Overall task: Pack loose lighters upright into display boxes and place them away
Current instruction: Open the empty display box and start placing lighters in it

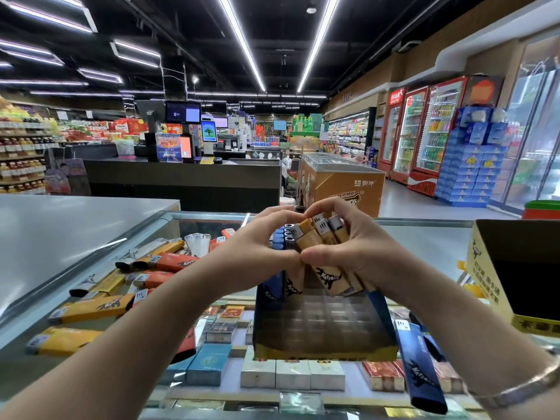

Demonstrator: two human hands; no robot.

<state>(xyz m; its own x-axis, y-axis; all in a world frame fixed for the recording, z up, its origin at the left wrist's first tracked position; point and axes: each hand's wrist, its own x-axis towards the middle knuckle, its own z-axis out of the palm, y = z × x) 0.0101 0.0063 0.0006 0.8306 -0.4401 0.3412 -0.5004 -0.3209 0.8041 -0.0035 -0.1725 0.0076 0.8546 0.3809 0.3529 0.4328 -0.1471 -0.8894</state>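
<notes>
Both hands hold a bunch of lighters [318,247] over an open display box [321,325] on the glass counter. My left hand [260,253] curls round the blue and tan ones on the left side. My right hand [357,253] grips several tan lighters, tilted, their metal tops pointing up and away. The thumbs meet in front of the bunch. The box's grid of slots looks unfilled at the front. Loose orange, yellow and white lighters [145,268] lie scattered on the counter to the left. A blue lighter [421,371] lies to the right of the box.
A second box [515,277], yellow with a dark inside, stands at the right edge. Cigarette packs [291,374] show under the glass counter top [424,237]. A grey counter [60,225] lies at the left. Checkout desks, a freezer and drink fridges stand beyond.
</notes>
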